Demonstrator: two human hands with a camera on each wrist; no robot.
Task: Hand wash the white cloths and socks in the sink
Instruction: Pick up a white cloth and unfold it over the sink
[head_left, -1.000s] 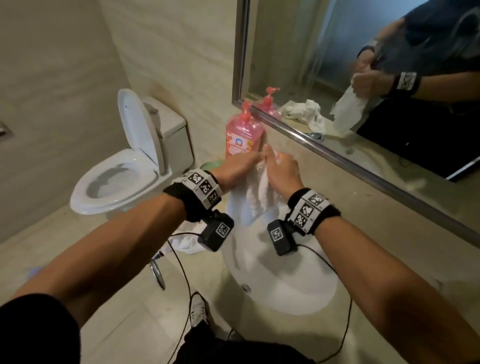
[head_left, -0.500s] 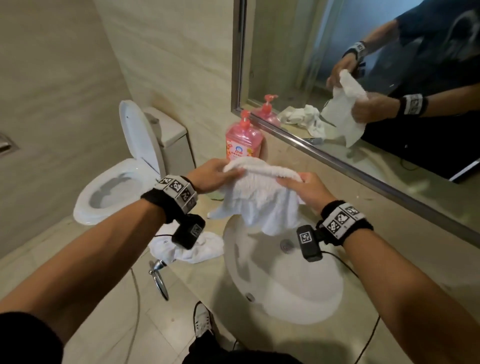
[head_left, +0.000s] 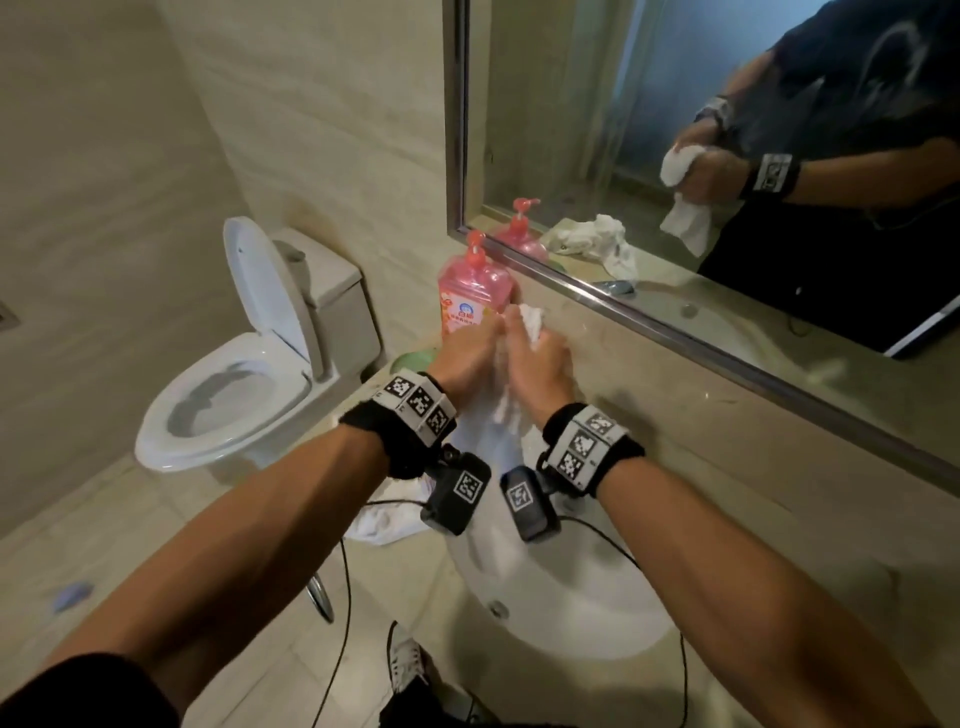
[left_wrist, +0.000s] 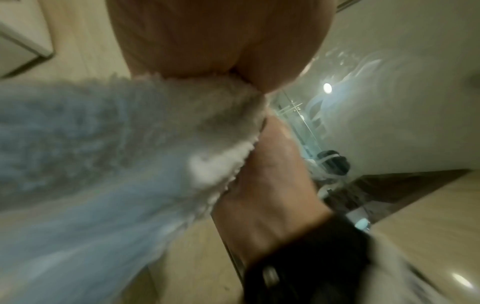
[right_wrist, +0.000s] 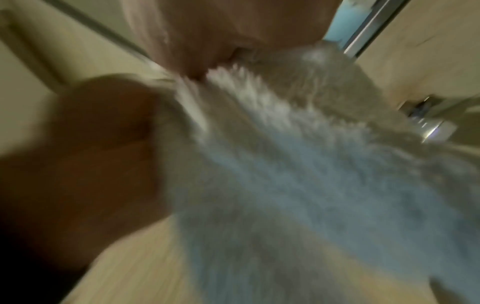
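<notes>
A fluffy white cloth (head_left: 511, 410) hangs bunched between my two hands above the far rim of the white sink (head_left: 566, 597). My left hand (head_left: 467, 356) grips its upper part, and my right hand (head_left: 537, 358) grips it close beside, knuckles nearly touching. The cloth's top tuft (head_left: 532, 319) sticks out above my right fingers. In the left wrist view the cloth (left_wrist: 130, 154) runs from my left palm (left_wrist: 221, 41) toward my right hand (left_wrist: 270, 185). In the blurred right wrist view the cloth (right_wrist: 298, 174) fills the frame under my right hand (right_wrist: 228, 30).
A pink soap pump bottle (head_left: 472, 299) stands on the counter just behind my hands. More white cloth (head_left: 384, 519) lies on the counter left of the sink. A mirror (head_left: 727, 130) runs along the right wall. An open toilet (head_left: 234, 395) stands at the left.
Half a second ago my hands were apart with the cloth stretched wide between them. They have come together now, bunching the cloth, and moved back toward the soap bottle.
</notes>
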